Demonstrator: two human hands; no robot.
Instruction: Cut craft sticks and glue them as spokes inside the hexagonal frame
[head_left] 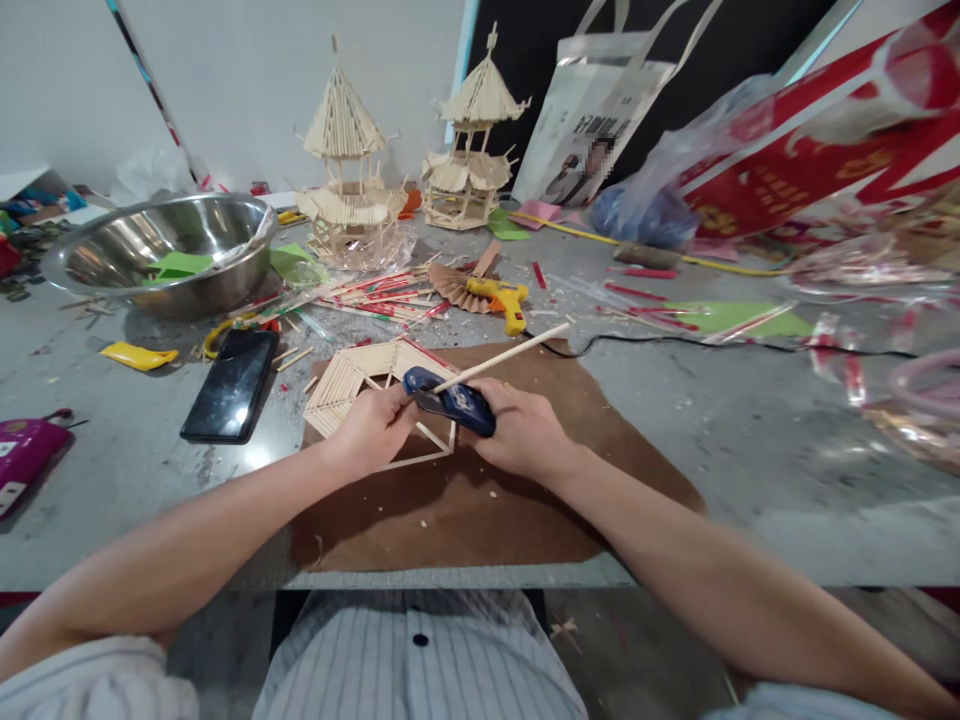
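Observation:
My right hand (pixel 529 430) is wrapped round a dark blue hand tool (pixel 454 402) that looks like cutting pliers. A pale wooden stick (pixel 510 354) slants up to the right from the tool's metal jaw. My left hand (pixel 375 425) is closed in a pinch at the stick's lower end, against the tool's tip; the exact grip is partly hidden. Below and behind both hands lies a many-sided panel of wooden sticks (pixel 341 385), partly filled with parallel sticks and partly bare frame. It rests on a brown sheet (pixel 480 510).
Two stick pagodas (pixel 345 130) stand at the back. A yellow glue gun (pixel 506 300) lies beyond my hands, its black cord trailing right. Leftward are a phone (pixel 231 385), a yellow-handled object (pixel 139 355) and a steel bowl (pixel 225 290). Loose sticks (pixel 382 295) litter the table.

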